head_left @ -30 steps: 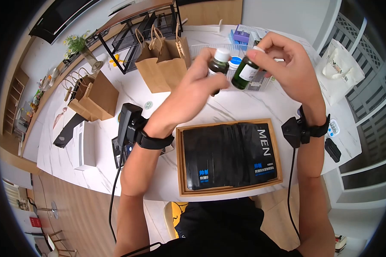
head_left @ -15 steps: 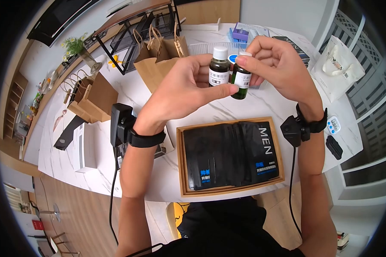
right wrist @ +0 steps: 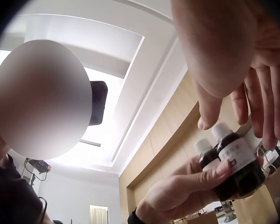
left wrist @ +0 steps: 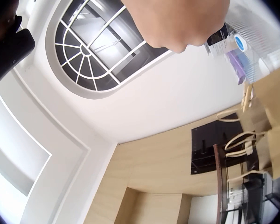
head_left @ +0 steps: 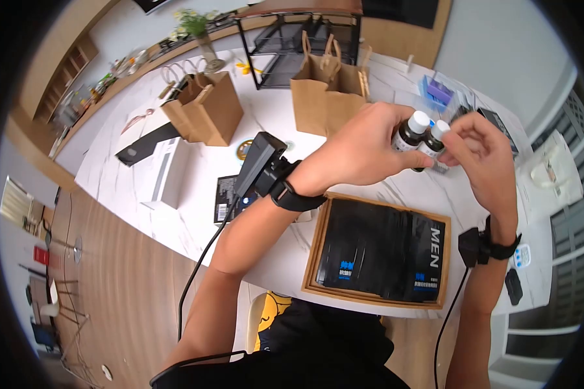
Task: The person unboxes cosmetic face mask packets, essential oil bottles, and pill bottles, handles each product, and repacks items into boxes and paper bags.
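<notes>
My left hand (head_left: pixel 370 146) grips two small dark green bottles with white caps and white labels side by side, its thumb across their fronts. In the head view one bottle (head_left: pixel 405 137) stands at the left and the other bottle (head_left: pixel 433 144) at the right, both raised over the table. My right hand (head_left: pixel 480 152) is just right of the caps. The right wrist view shows its fingers (right wrist: pixel 254 105) fairly straight and apart from the caps, holding nothing. Below the hands lies a wooden tray (head_left: pixel 313 285) with black packets (head_left: pixel 383 253) marked MEN.
Brown paper bags (head_left: pixel 204 110) stand on the marble-patterned table (head_left: pixel 272 117), with a black metal rack (head_left: pixel 298 45) behind. A white box (head_left: pixel 169 175) lies at the left. Behind my hands are a clear bin and a purple box (head_left: pixel 439 92); a white bag (head_left: pixel 558 172) sits at the right.
The right bottle has passed from my right hand into my left, which now holds both. My right hand has let go and drawn slightly away. The head view has turned to the left.
</notes>
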Demonstrator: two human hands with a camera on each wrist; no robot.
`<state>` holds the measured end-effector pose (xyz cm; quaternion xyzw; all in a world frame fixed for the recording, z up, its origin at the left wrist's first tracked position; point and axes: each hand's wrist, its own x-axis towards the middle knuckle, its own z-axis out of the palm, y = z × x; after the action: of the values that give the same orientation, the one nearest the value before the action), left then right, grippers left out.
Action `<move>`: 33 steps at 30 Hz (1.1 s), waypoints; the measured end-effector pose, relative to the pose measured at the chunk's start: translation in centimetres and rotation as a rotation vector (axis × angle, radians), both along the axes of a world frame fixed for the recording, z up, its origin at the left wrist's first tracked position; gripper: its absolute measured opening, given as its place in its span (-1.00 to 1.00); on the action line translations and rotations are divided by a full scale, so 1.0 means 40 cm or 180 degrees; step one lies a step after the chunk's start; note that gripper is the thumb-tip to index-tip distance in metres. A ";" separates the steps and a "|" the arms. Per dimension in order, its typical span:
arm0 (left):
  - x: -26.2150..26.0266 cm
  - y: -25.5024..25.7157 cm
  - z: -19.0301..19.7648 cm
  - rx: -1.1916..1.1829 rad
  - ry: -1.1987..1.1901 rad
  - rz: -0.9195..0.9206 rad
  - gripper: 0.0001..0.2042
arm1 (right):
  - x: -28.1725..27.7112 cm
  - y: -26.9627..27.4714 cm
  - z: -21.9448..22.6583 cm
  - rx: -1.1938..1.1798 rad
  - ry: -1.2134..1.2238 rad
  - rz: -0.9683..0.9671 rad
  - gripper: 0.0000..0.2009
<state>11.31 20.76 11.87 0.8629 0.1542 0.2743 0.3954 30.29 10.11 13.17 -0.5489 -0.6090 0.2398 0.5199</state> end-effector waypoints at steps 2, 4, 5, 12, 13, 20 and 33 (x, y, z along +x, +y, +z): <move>-0.039 0.023 -0.013 -0.0108 -0.0314 0.0104 -0.69 | 0.005 -0.026 0.021 0.0046 -0.0040 -0.0138 -0.85; -0.107 0.040 0.010 -0.0535 -0.0454 0.0204 -0.66 | 0.017 -0.049 0.037 0.0193 -0.0040 -0.0045 -0.85; -0.142 0.057 0.020 -0.0255 -0.0319 0.0619 -0.63 | 0.020 -0.061 0.042 0.0307 -0.0033 -0.0016 -0.86; -0.337 0.291 -0.036 0.0299 0.0446 0.2040 -0.61 | 0.028 -0.140 0.085 0.0618 -0.0284 -0.0182 -0.87; -0.350 0.322 -0.052 0.0298 0.0452 0.2042 -0.61 | 0.032 -0.148 0.088 0.0702 -0.0340 -0.0219 -0.87; -0.330 0.462 -0.163 0.0411 0.1076 0.2490 -0.57 | 0.093 -0.156 0.084 0.0759 -0.0628 -0.0464 -0.87; -0.253 0.759 -0.342 0.0312 0.0917 0.2788 -0.57 | 0.172 -0.104 0.037 0.0606 -0.1039 -0.0827 -0.81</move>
<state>1.20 51.12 -1.81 0.7635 0.5444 0.2997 0.1756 37.16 5.94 14.66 -0.6027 -0.6291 0.0204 0.4905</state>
